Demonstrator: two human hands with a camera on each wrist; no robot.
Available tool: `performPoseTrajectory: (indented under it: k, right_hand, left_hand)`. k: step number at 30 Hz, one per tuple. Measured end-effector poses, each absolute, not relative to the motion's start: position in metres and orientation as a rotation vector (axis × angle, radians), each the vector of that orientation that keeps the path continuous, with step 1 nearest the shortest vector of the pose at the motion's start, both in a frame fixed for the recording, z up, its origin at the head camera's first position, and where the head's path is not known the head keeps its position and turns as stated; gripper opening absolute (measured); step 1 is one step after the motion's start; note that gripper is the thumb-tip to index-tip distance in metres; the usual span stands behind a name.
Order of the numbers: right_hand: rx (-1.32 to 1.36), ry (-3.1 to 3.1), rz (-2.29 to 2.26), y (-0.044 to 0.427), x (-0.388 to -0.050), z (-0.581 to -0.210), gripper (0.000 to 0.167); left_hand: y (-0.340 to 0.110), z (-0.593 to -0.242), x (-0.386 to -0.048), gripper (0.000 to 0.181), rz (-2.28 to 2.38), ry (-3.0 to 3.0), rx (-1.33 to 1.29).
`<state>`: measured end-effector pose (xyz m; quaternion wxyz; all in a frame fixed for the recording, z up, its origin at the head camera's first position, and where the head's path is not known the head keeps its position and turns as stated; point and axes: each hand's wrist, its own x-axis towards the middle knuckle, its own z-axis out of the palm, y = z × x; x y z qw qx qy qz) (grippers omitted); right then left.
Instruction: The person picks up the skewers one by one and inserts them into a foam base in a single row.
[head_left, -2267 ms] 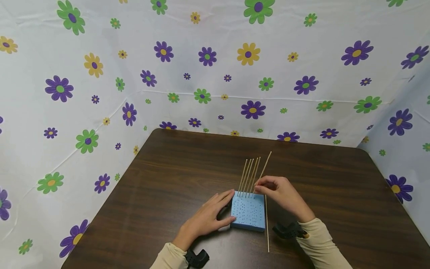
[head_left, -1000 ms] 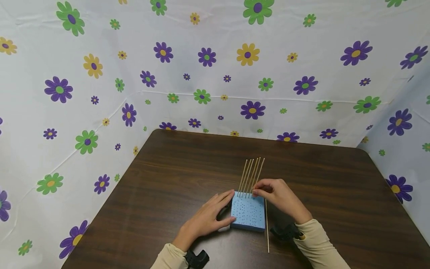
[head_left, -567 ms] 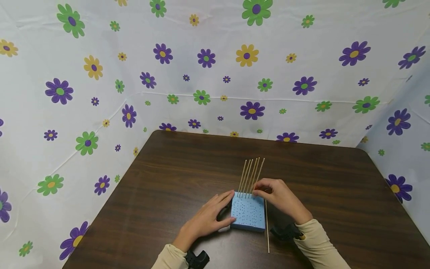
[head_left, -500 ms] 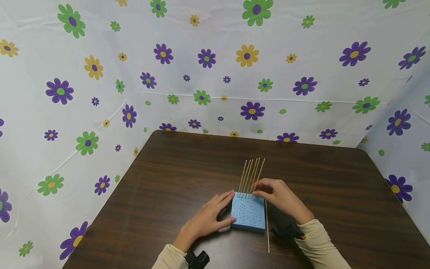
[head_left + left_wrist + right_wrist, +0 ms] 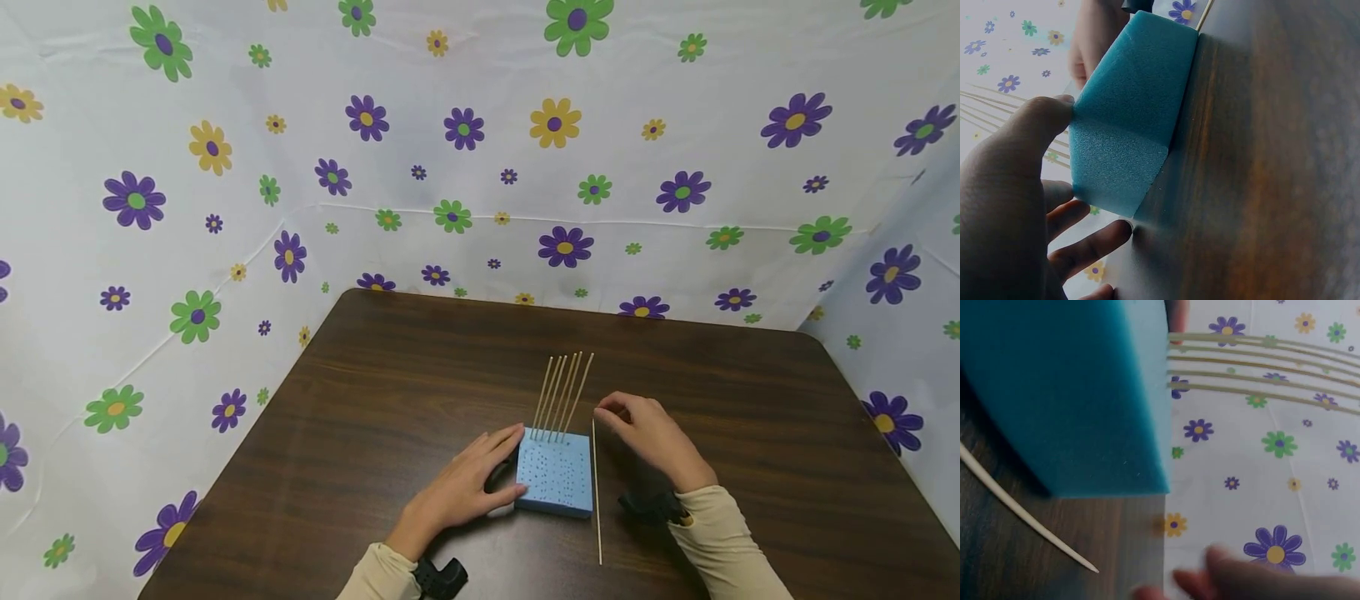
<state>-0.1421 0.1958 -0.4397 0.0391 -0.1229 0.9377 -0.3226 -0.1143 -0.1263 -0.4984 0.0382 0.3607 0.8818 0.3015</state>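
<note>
A light blue foam block (image 5: 553, 475) dotted with small holes lies on the table. Several thin wooden skewers (image 5: 558, 396) stand in its far edge, leaning slightly right. My left hand (image 5: 461, 492) rests against the block's left side, thumb at the near part and fingertips at the far corner. Another skewer (image 5: 597, 500) lies on the table along the block's right side; its pointed tip shows in the right wrist view. My right hand (image 5: 652, 433) is by that skewer's far end, fingers loosely bent. In the right wrist view its blurred fingers (image 5: 1229, 578) appear apart from the tip.
The dark wood table (image 5: 390, 367) reaches back to a white flowered cloth (image 5: 480, 150) hung behind and at the sides. Black wrist cameras sit on both cuffs, the right one (image 5: 652, 507) low over the table.
My right hand put a skewer into the far row of the block, let go of it and moved right to the lying skewer's far end. My left hand has stayed put.
</note>
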Motion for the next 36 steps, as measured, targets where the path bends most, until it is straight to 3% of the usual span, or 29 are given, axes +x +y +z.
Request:
performPoseTrajectory:
  k: [18,36]
  right_hand:
    - [0.004,2.806,-0.773,0.182,-0.135,-0.453,0.026]
    - [0.011,2.879,-0.652,0.174,-0.131,-0.452,0.029]
  left_hand:
    - [-0.127,-0.498,-0.115,0.081,0.916,2.701,1.117]
    - [-0.126,-0.498,-0.114,0.080,0.917,2.717,1.135]
